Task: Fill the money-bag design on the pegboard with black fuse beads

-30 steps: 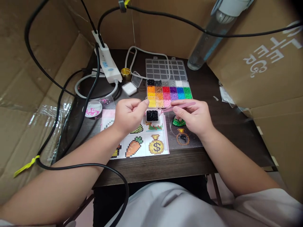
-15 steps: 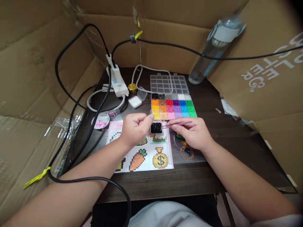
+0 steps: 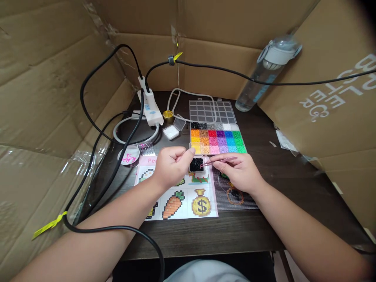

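My left hand (image 3: 173,166) is closed, its thumb at the left edge of a small clear box (image 3: 196,171) with its lid up. Black beads (image 3: 196,163) fill the box. Pink tweezers (image 3: 221,161) are pinched in my right hand (image 3: 239,168), their tips at the beads on the box's right side. Below the hands lies a pattern sheet (image 3: 188,214) with pixel pictures, among them a carrot and a money bag. Partly under my right hand is a clear pegboard (image 3: 223,201) bearing an orange ring of beads with black ones inside.
Behind the hands stands a sorted bead case (image 3: 219,139) with its clear lid (image 3: 213,111) folded back. A white power strip (image 3: 151,109), a box of white beads (image 3: 170,132) and a dish of pink beads (image 3: 128,156) sit left. A black cable (image 3: 111,227) crosses my left forearm. A water bottle (image 3: 258,82) leans right.
The whole view has shifted, so everything sits slightly lower and to the right. The tweezers stay at the black beads and both hands keep their hold.
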Available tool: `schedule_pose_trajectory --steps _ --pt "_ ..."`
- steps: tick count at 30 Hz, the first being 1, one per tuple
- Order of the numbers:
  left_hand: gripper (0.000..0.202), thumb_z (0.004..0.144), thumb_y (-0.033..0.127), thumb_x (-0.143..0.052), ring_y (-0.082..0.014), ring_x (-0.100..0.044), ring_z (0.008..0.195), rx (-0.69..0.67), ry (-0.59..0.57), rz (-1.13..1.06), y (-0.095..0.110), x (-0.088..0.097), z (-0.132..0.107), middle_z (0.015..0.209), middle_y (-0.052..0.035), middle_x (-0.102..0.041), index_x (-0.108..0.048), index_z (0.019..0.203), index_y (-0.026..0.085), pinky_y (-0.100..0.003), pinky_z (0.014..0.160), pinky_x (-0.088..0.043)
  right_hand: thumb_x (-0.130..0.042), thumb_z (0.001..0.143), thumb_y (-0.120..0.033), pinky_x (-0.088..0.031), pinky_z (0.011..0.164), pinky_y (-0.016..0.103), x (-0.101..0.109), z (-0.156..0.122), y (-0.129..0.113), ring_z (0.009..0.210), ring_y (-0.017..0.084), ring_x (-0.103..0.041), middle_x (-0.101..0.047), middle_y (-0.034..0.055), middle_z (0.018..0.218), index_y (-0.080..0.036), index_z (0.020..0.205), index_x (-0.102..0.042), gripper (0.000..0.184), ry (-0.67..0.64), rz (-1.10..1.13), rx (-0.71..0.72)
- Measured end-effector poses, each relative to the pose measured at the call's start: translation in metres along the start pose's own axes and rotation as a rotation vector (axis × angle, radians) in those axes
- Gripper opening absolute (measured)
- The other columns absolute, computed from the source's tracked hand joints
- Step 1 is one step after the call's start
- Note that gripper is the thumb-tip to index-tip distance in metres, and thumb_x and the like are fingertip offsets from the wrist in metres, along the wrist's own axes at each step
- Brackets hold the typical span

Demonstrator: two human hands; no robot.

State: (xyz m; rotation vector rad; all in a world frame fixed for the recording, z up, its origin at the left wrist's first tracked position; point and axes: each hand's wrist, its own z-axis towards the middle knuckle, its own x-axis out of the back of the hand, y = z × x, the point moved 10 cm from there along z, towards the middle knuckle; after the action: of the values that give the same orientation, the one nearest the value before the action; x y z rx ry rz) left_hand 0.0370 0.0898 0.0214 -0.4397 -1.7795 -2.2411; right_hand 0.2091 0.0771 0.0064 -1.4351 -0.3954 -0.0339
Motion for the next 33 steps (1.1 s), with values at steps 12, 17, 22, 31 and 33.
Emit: schedule_pose_trajectory --steps 12,17,22,31,33 --pt "0.05 0.081 0.036 -0.054 -0.007 -0.022 0.047 -0.021 0.006 -0.008 0.0013 -0.0001 0.0008 0.048 0.0046 -0.019 -0.023 0.047 0.019 -0.025 0.044 -0.019 -0.068 0.084 -0.029 -0.062 0.079 0.035 0.0063 -0.0005 -0.0029 0.082 0.02 -0.077 -0.08 0.0056 0.085 -0.021 0.085 -0.078 0.013 0.016 -0.073 0.027" --pt "0.051 0.082 0.036 -0.055 -0.0072 -0.021 0.047 -0.048 0.014 -0.007 0.0031 0.0006 0.0012 0.048 0.0047 -0.019 -0.023 0.047 0.019 -0.025 0.044 -0.019 -0.068 0.084 -0.028 -0.062 0.076 0.033 0.007 -0.0009 -0.0024 0.079 0.02 -0.076 -0.08 0.0051 0.084 -0.021 0.084 -0.078 0.013 0.025 -0.09 0.035" --pt "0.051 0.082 0.035 -0.056 -0.0072 -0.021 0.047 -0.039 0.015 -0.008 0.0026 0.0005 0.0007 0.048 0.0047 -0.018 -0.022 0.047 0.019 -0.025 0.044 -0.019 -0.068 0.083 -0.029 -0.061 0.073 0.032 0.0084 -0.0008 -0.0019 0.077 0.019 -0.075 -0.08 0.0051 0.083 -0.021 0.082 -0.078 0.013 0.037 -0.122 0.035" --pt "0.051 0.082 0.036 -0.055 -0.0071 -0.022 0.047 -0.033 0.009 -0.008 0.003 -0.0003 0.0004 0.047 0.0047 -0.02 -0.023 0.047 0.019 -0.025 0.044 -0.019 -0.068 0.083 -0.028 -0.061 0.072 0.032 0.005 -0.0004 -0.0004 0.079 0.02 -0.076 -0.08 0.006 0.084 -0.02 0.085 -0.078 0.013 0.006 -0.054 0.018" --pt "0.051 0.082 0.035 -0.056 -0.0071 -0.022 0.047 -0.033 0.009 -0.01 0.0028 -0.0006 0.0008 0.047 0.0047 -0.02 -0.022 0.047 0.019 -0.025 0.044 -0.019 -0.068 0.084 -0.029 -0.061 0.071 0.032 0.0052 -0.0002 0.0004 0.079 0.02 -0.076 -0.08 0.0063 0.084 -0.02 0.084 -0.078 0.013 0.006 -0.07 0.008"
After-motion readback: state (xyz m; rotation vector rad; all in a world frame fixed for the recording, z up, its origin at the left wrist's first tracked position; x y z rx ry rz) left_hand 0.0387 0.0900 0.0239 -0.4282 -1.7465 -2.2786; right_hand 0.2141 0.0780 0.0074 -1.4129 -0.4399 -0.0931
